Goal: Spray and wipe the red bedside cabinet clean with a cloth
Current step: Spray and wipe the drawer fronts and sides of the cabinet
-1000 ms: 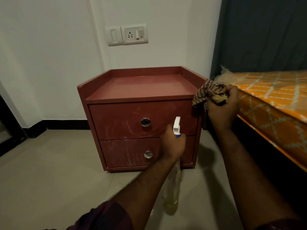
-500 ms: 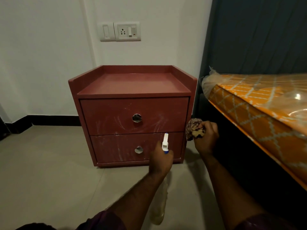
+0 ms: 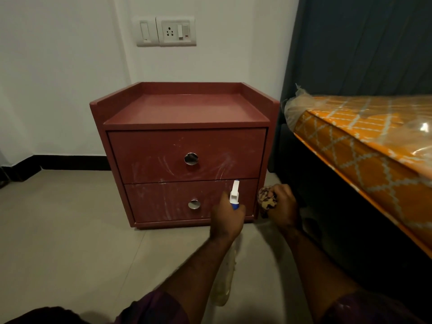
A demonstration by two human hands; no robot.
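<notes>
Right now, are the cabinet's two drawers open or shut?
Both shut. The top drawer and bottom drawer sit flush within the frame of the red cabinet; no drawer interior shows.

Open floor (image 3: pixel 70 230) spreads across the lower left of the frame, up to the front and left side of the red cabinet (image 3: pixel 152 157). At right centre the mattress (image 3: pixel 364 146) leaves only a narrow dark gap beside the cabinet, its lower end filled by the right hand (image 3: pixel 284 209) and cloth (image 3: pixel 266 199). A raised rim (image 3: pixel 187 86) fences the cabinet top except in front.
</notes>
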